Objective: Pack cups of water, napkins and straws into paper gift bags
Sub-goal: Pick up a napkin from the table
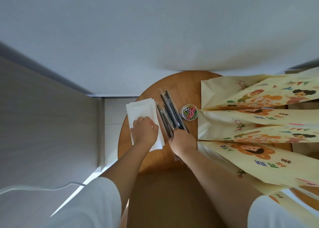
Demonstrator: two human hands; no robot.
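The napkins (139, 108) are stacked at the left edge of the round wooden table (183, 79), and the left hand (145, 131) is laid on the near half of the stack with its fingers bent down onto the paper. This is probably done to peel off the top sheet, but the fingertips are hidden, so it cannot be told whether a sheet is actually pinched. Just beside the stack, a bundle of dark wrapped straws (170, 107) is laid lengthwise. Its near end is gripped by the right hand (183, 141), which is closed around it, apparently so that one can be drawn out without the rest being scattered. A small clear tub of coloured paper clips (189, 111) is kept near the straws, perhaps for closing the bags. The printed paper bags (224, 96) are laid flat and overlapped along the right side, within reach for filling. No cups of water are seen.
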